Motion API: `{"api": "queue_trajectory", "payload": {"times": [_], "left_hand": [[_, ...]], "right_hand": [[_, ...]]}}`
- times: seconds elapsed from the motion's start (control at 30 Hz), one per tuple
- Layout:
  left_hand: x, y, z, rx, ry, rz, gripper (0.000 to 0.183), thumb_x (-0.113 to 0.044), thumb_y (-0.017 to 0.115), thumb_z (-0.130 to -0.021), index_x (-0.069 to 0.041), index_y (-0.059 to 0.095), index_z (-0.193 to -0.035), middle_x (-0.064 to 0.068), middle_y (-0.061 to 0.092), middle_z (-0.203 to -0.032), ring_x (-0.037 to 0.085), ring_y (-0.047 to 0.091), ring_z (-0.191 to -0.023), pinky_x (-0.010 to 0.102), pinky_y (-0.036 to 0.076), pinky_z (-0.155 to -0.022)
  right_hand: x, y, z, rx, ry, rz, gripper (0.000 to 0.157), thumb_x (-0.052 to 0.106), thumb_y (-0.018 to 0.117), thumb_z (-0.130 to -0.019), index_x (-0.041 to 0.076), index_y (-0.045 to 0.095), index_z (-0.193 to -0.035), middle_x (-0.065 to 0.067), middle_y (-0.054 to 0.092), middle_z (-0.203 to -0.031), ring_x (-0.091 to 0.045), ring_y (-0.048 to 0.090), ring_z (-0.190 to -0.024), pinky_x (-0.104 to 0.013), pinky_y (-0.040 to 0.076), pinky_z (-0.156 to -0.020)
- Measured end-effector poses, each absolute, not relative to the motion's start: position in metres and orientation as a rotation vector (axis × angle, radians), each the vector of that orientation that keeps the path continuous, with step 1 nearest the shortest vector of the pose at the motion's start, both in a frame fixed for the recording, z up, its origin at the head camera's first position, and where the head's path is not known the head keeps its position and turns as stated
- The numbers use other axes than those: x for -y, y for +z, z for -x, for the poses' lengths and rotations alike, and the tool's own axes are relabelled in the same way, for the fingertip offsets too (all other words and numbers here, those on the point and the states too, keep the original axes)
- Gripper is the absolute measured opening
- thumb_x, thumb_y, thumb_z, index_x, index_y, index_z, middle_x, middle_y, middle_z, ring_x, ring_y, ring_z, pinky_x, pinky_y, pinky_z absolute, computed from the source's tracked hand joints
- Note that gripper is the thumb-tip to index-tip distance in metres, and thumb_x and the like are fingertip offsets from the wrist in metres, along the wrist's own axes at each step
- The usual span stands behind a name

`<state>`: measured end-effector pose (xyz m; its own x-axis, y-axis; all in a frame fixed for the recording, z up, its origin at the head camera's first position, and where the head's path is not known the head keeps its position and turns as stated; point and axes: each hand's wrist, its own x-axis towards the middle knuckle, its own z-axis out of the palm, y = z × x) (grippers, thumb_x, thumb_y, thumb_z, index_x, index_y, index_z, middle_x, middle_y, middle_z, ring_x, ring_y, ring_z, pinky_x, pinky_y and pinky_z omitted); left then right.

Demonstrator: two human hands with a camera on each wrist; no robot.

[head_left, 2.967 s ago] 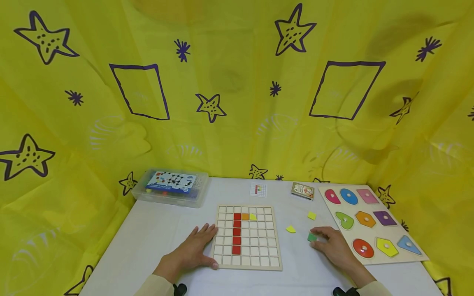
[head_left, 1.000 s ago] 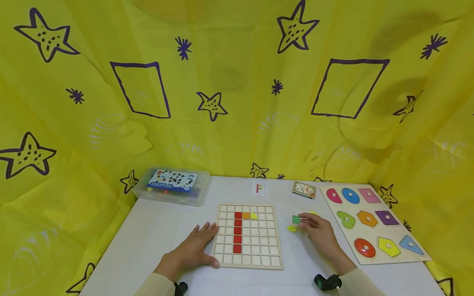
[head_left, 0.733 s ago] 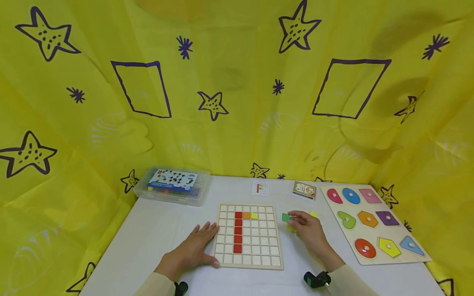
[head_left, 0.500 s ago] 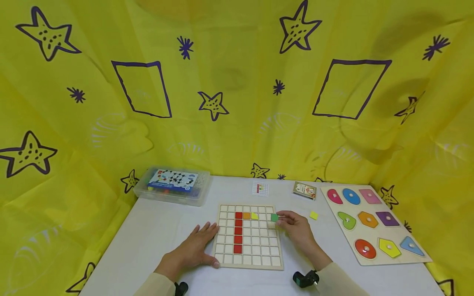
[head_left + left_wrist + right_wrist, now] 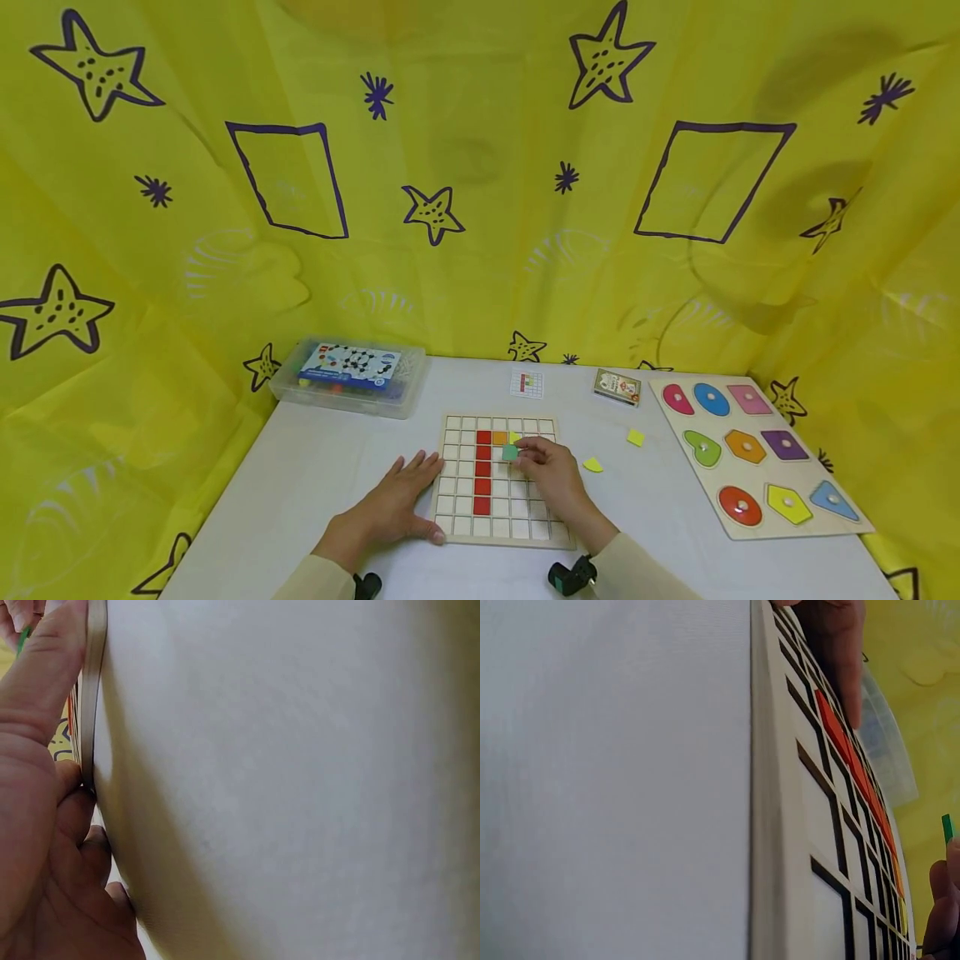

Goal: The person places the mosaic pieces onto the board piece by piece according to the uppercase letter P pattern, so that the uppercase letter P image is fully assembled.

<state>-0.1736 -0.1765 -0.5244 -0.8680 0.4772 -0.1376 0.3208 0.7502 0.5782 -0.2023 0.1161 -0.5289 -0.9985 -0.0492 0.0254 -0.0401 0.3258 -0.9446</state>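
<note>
A wooden grid board lies on the table with a column of red square tiles. Right of the top red tile sit an orange tile and a yellow tile, the latter partly covered by fingers. My right hand pinches a green square tile between thumb and fingertips, over the board just below the yellow tile. In the right wrist view the green tile stands above the grid. My left hand rests with spread fingers along the board's left edge, thumb at its near corner.
Right of the board lie a yellow quarter-round tile and a yellow square tile. Behind it are a small pattern card and a card box. A shape-puzzle board stands far right, a clear plastic case back left.
My right hand has picked up the green tile from the table at right and carried it left, over the board. The left hand has stayed at the board's edge.
</note>
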Motion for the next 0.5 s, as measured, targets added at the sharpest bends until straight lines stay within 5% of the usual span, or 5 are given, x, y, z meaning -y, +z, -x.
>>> {"api": "queue_trajectory", "payload": {"times": [0.5], "left_hand": [[0.178, -0.526, 0.174, -2.68, 0.802, -0.64, 0.119, -0.052, 0.092, -0.069, -0.002, 0.038, -0.162, 0.017, 0.034, -0.171, 0.04, 0.022, -0.162, 0.061, 0.01, -0.133]], "right_hand": [[-0.101, -0.543, 0.198, -2.851, -1.464, 0.23, 0.018, 0.005, 0.081, -0.089, 0.009, 0.079, -0.106, 0.004, 0.071, -0.089, -0.012, 0.057, -0.085, -0.025, 0.052, -0.077]]}}
